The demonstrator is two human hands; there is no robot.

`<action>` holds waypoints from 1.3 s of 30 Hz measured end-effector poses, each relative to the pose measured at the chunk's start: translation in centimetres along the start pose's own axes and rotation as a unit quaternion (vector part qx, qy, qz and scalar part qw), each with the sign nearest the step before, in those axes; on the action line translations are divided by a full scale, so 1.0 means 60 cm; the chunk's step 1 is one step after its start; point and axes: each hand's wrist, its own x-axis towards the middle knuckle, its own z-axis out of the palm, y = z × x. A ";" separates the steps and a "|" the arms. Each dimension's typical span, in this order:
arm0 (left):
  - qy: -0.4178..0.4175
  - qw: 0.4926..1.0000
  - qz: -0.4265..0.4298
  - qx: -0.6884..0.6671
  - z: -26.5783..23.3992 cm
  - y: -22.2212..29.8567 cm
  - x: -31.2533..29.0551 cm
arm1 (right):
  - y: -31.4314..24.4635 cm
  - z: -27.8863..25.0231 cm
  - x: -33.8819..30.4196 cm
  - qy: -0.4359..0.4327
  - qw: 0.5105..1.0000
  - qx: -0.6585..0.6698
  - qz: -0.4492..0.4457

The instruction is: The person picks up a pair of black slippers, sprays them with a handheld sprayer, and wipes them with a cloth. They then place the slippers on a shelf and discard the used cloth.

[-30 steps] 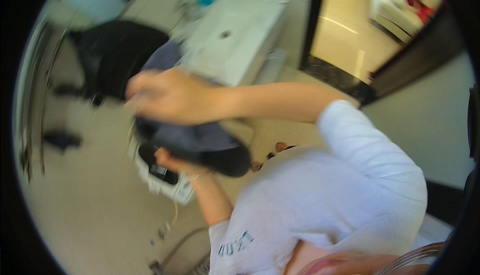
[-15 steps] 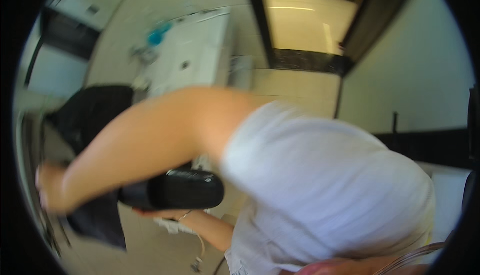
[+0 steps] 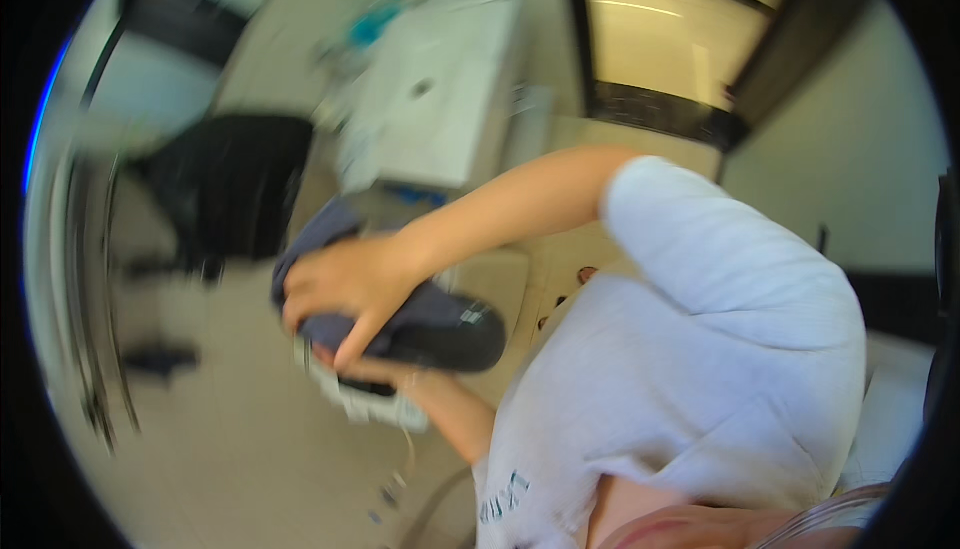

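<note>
A dark grey cloth (image 3: 335, 224) is bunched under my right hand (image 3: 350, 284), which presses it onto a black object with a rounded end (image 3: 465, 334). The fingers of that hand point left and curl around the cloth, with the thumb along the near side. My left hand (image 3: 385, 369) supports the black object from beneath; most of its fingers are hidden behind it. Pale marks show on the object's black surface. Its far end is covered by the cloth and my right hand, and I cannot make out its kind.
A white washbasin (image 3: 455, 79) stands beyond my hands, with a teal item (image 3: 375, 24) beside it. To the left hangs something black and cloth-like (image 3: 245, 184). Below my hands is a white fixture (image 3: 385, 409). A doorway with a dark threshold (image 3: 660, 114) lies at upper right.
My right hand has come back from the far left with the cloth, which hung down before and now lies on the black object. The whole view has shifted.
</note>
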 end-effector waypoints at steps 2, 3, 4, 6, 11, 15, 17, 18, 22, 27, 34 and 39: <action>-0.034 0.998 -0.046 0.001 -0.005 -0.003 -0.024 | 0.014 0.015 0.000 -0.034 0.999 0.022 0.013; -0.047 0.997 -0.061 0.002 -0.011 -0.007 -0.034 | 0.016 0.023 0.003 -0.048 0.997 0.065 -0.002; -0.057 0.996 -0.072 -0.003 -0.018 -0.012 -0.044 | 0.015 0.031 0.006 -0.070 0.995 0.066 0.007; -0.058 0.994 -0.089 -0.004 -0.031 -0.023 -0.048 | 0.011 0.044 0.012 -0.111 0.992 0.046 0.033; -0.029 0.993 -0.115 0.026 -0.040 -0.025 -0.034 | -0.011 0.055 0.014 -0.093 0.994 0.001 0.052; 0.036 0.990 -0.137 0.001 -0.053 -0.001 -0.035 | -0.010 0.021 0.014 0.055 0.964 0.177 0.188; 0.047 0.989 -0.137 -0.029 -0.056 0.003 -0.025 | 0.003 -0.015 0.009 0.256 0.956 0.116 0.082; 0.042 0.989 -0.135 -0.047 -0.058 0.003 -0.021 | 0.006 -0.032 0.004 0.308 0.870 0.299 0.243; -0.104 0.975 -0.103 -0.165 -0.022 -0.015 0.032 | 0.004 -0.074 -0.020 0.143 0.957 0.211 0.136; -0.242 0.896 -0.140 -0.344 -0.006 -0.022 0.095 | 0.011 -0.121 -0.035 0.360 0.736 0.496 0.287; -0.175 0.902 -0.203 -0.340 -0.010 -0.020 0.123 | -0.079 -0.104 -0.111 0.160 0.986 0.043 0.035; -0.186 0.963 -0.008 -0.195 0.030 -0.014 0.055 | -0.065 -0.060 -0.112 -0.079 0.946 -0.303 0.080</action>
